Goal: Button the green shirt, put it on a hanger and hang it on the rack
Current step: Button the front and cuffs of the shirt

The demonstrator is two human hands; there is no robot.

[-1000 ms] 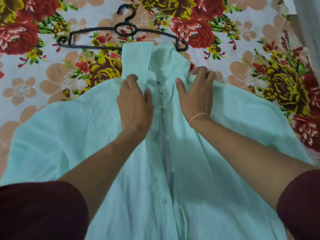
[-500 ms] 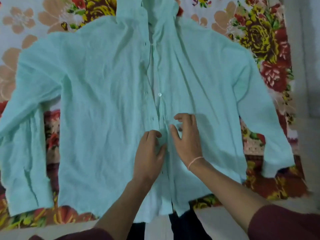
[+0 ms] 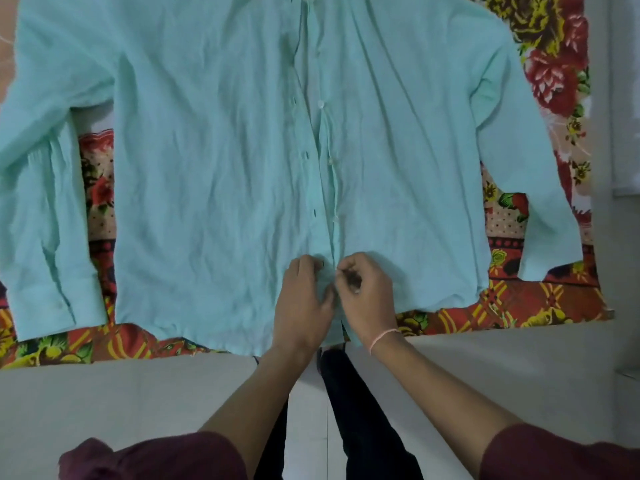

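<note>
**Item: green shirt**, one, laid flat and front-up on a floral sheet, hem toward me at the sheet's near edge.

**Sleeve on my left**: lies folded down alongside the body, cuff near the hem. It is thin and creased, so I judge it light and limp; it will trail if I lift the shirt by the body alone.

**Buttonhole panel**: dark slits run down its edge, all of those in view unfastened. The double-layered edge strip looks the firmest place to take hold of.

**My left hand**: fingers curled, pinching the buttonhole edge just above the hem.

**My right hand**: fingers bunched and pinching the opposite edge, touching the left hand's fingertips. I cannot see the lowest button itself. I judge this to be the first fastening, starting from the bottom.

**Button panel**: small pale buttons, smooth and probably slippery. Each wants a fingertip pinch behind it, with the cloth held taut.

**Sleeve on my right**: spread outward, its cuff lying over the sheet's border.

**Handling note:** the fabric is soft, unbreakable and wrinkles easily. For the hanger I would lift it by the shoulders or collar, not the hem. Neither hanger nor rack is in view.
</note>
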